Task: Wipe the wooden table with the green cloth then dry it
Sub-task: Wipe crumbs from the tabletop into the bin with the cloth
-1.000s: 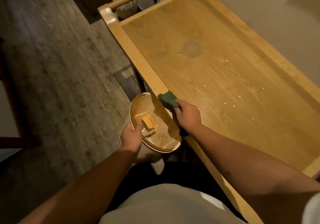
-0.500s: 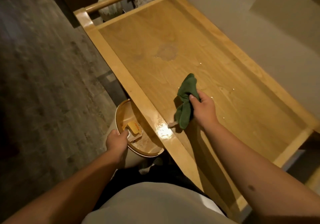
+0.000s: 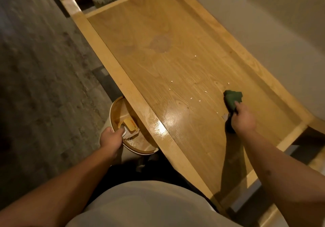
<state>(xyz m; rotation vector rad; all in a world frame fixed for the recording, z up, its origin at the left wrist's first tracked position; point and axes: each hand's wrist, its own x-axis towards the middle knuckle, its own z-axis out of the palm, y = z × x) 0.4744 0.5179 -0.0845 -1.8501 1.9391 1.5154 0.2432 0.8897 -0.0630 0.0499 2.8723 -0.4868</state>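
Right hand (image 3: 243, 119) grips the green cloth (image 3: 233, 98), its fingers curled round the lower part of the bunched fabric, and the free end of the cloth pokes out beyond the knuckles toward the far side rail, lying against the wooden counter (image 3: 158, 79) near its right edge. Left hand (image 3: 110, 138) holds the near rim of a round bin (image 3: 116, 107) that sits just below the counter's left rail, thumb hooked over the edge. Part of the bin is hidden under the rail, and the things lying inside it, a yellowish piece among them, are hard to make out. Whether the cloth presses flat on the wood or only touches it is unclear, since the hand covers its lower part. Small pale crumbs (image 3: 191, 98) are scattered on the counter left of the cloth, a dull round stain (image 3: 161, 43) marks the wood farther off, and a wet sheen (image 3: 159, 126) glints on the near rail. Grey plank floor (image 3: 44, 79) runs along the left, a pale wall (image 3: 263, 38) along the right.
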